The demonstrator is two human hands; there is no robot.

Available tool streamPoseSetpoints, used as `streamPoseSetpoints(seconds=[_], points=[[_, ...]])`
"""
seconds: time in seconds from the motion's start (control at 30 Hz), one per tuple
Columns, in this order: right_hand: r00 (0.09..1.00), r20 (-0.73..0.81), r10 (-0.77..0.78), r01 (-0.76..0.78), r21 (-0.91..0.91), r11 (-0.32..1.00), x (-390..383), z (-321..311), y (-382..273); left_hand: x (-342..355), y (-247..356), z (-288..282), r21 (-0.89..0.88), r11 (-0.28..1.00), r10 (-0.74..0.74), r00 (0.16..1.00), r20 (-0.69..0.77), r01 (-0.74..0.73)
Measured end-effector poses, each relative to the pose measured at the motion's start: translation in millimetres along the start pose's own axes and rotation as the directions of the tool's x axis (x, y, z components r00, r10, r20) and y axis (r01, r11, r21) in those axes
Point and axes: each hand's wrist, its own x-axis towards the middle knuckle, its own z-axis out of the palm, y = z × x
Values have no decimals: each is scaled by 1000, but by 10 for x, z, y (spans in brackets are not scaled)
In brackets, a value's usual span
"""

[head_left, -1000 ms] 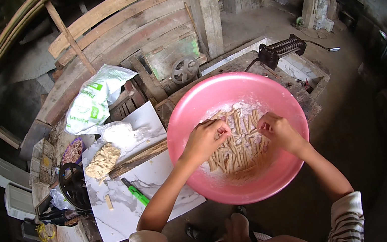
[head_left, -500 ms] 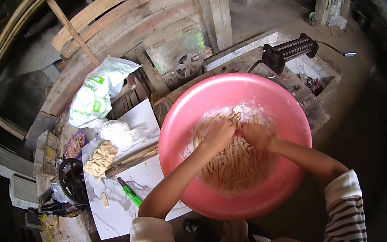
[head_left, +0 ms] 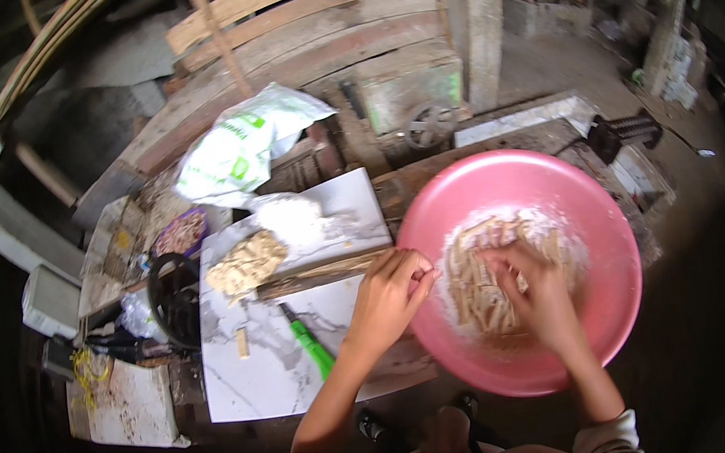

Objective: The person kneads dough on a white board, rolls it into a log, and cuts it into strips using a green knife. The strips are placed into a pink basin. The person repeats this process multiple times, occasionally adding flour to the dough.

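A large pink plastic basin (head_left: 599, 304) holds many pale dough strips (head_left: 474, 285) dusted with white flour. My left hand (head_left: 392, 297) hangs at the basin's left rim, fingertips pinched together; what they hold, if anything, is too small to make out. My right hand (head_left: 530, 290) is over the strips inside, fingers curled toward the thumb, their hold unclear and slightly blurred. Left of the basin, a marbled white board (head_left: 246, 385) carries a lump of dough (head_left: 246, 263), a white flour pile (head_left: 286, 219), a wooden plank (head_left: 323, 273) and a green-handled cutter (head_left: 310, 347).
A white plastic sack (head_left: 234, 152) lies behind the board. A black roller device (head_left: 625, 134) sits behind the basin at right. A purple bowl of scraps (head_left: 180, 230) and a black wheel (head_left: 172, 302) are at left. Boards and concrete pillars (head_left: 482, 21) stand behind.
The view has shifted, so the basin and board appear farther right. My hands have parted: the left moved out of the middle to the basin's left rim, while the right stays over the strips.
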Motion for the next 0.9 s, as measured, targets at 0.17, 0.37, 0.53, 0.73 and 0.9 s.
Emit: streamPoseSetpoints(seconds=[0.17, 0.37, 0.53, 0.73, 0.9], points=[[928, 372, 2, -86, 210, 974, -121, 1414, -439, -993, -490, -673, -113, 938, -336, 940, -62, 328], [800, 564, -204, -26, 374, 927, -49, 3239, -364, -2105, -1567, -1272, 182, 893, -369, 901, -227, 411], [854, 475, -215, 150, 172, 974, 75, 4134, -443, -2467, -2194, -1561, 358, 815, -394, 888, -236, 456], [909, 380, -172, 220, -87, 972, 72, 4537, -592, -2510, -2548, -1652, 482, 803, -340, 934, -111, 350], [928, 331, -170, 233, -162, 959, 24, 4541, -699, -2484, -2632, -1701, 448, 854, -283, 959, -29, 265]])
